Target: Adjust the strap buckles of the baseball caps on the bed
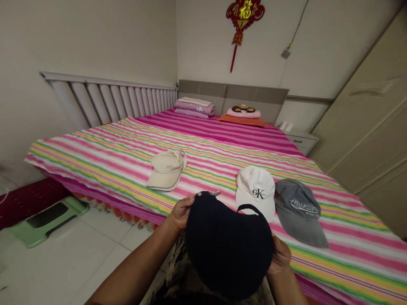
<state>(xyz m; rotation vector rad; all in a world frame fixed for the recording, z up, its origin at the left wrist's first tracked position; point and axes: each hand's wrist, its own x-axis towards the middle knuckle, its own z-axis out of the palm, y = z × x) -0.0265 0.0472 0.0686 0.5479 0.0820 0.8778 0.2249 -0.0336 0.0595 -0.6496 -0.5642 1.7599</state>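
Between my two hands, close to my body, is a dark navy baseball cap (227, 245), its back strap and metal buckle pointing toward the bed. My left hand (183, 212) grips its left edge, the fingers partly hidden behind the fabric. On the opposite edge, my right hand (280, 256) is closed on the cap too. Beyond it on the bed lie a beige cap (167, 169) with a small three-stripe logo, a white cap (255, 188) with black letters, and a grey cap (299, 209) with white lettering. The white and grey caps touch side by side.
The bed has a striped sheet (111, 156). Folded purple bedding (195, 109) and a pile with an orange pillow (241, 121) rest by the headboard (210, 88). A green stool (47, 220) stands on the floor at left, a white nightstand (300, 140) at far right.
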